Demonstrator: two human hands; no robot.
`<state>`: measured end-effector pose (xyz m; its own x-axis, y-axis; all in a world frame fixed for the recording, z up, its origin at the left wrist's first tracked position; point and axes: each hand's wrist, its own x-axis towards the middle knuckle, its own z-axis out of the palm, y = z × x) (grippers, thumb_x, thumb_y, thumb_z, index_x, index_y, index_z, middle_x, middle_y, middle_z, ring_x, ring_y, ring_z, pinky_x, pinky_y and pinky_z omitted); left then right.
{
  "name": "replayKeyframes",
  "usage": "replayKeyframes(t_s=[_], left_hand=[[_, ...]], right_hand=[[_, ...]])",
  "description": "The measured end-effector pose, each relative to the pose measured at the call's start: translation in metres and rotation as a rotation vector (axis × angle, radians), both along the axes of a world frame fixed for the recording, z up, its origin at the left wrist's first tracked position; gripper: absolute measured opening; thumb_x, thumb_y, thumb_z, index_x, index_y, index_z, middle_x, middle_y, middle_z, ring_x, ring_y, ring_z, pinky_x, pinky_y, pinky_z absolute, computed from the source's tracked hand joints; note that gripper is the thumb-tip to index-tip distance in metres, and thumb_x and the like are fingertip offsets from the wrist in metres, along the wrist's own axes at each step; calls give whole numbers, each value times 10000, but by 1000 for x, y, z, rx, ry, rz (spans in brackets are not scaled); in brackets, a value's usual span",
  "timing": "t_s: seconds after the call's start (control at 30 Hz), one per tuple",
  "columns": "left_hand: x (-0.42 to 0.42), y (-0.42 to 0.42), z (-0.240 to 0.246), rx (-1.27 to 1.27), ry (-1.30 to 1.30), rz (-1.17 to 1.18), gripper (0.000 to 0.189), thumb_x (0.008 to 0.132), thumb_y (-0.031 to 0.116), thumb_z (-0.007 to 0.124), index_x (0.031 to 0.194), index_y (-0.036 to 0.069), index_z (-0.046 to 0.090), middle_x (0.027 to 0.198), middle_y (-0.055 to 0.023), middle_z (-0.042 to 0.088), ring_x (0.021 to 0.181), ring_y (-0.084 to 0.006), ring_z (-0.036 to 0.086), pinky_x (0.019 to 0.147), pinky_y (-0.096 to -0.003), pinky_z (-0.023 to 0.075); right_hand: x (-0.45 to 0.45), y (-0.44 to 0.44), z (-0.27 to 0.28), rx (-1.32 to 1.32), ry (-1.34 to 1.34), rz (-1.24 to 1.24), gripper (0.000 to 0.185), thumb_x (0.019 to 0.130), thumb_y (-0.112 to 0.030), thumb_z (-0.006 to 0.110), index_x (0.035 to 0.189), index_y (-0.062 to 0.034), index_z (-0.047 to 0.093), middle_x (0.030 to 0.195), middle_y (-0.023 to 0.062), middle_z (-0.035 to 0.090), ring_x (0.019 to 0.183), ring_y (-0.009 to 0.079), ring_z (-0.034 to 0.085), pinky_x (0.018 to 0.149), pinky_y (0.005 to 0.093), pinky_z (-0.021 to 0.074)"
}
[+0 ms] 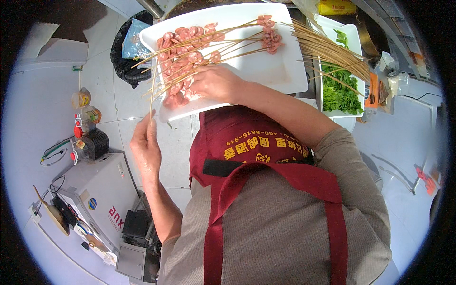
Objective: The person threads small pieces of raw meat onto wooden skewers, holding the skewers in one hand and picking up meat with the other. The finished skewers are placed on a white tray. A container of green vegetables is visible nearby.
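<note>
My left hand (146,142) pinches the lower end of a thin bamboo skewer (153,89), which points up past the tray's left edge. In the white plastic tray (285,76), my right hand (219,83) reaches into a pile of reddish sliced meat, perhaps sausage (183,46). Its fingertips touch slices at the near side of the pile; whether they grip one is hidden. Several threaded skewers (235,42) lie across the tray. Their bare ends pass over the pile, and bunched slices (271,37) sit at their right ends.
A bundle of bamboo skewers (331,50) spans the tray's right rim and a second white tray (359,107) holding chopped green herbs (340,87). A black-lined bin (123,73) stands left of the meat. Bottles (87,119) and a white appliance (96,188) are farther left.
</note>
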<state>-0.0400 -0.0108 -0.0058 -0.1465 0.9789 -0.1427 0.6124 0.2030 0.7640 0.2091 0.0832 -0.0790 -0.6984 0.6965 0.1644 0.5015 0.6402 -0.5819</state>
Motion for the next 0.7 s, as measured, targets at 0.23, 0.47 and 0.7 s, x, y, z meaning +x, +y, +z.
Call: replayKeyframes(t_s=[0.23, 0.47, 0.7], left_hand=[[24, -5, 5, -10, -13, -219, 279, 988, 160, 584, 1220, 22, 653, 824, 18, 558, 736, -84, 452, 668, -227, 399], [49, -10, 11, -37, -84, -219, 238, 942, 52, 616, 1171, 41, 681, 733, -28, 499, 690, -108, 465, 670, -243, 420], [51, -10, 10, 5, -94, -209, 233, 934, 33, 623, 1154, 50, 699, 711, -7, 475, 681, -94, 444, 645, -234, 405]], right_hand=[[27, -7, 17, -953, 915, -472, 274, 983, -247, 567, 1046, 20, 557, 1027, 139, 674, 890, 187, 679, 781, 316, 556], [50, -5, 29, -1214, 1403, -516, 267, 986, -159, 532, 1172, 32, 530, 1213, 174, 612, 1102, 252, 615, 963, 356, 511], [55, -6, 31, -1229, 1486, -549, 304, 1002, -182, 530, 1231, 17, 511, 1241, 181, 595, 1139, 257, 597, 1013, 373, 485]])
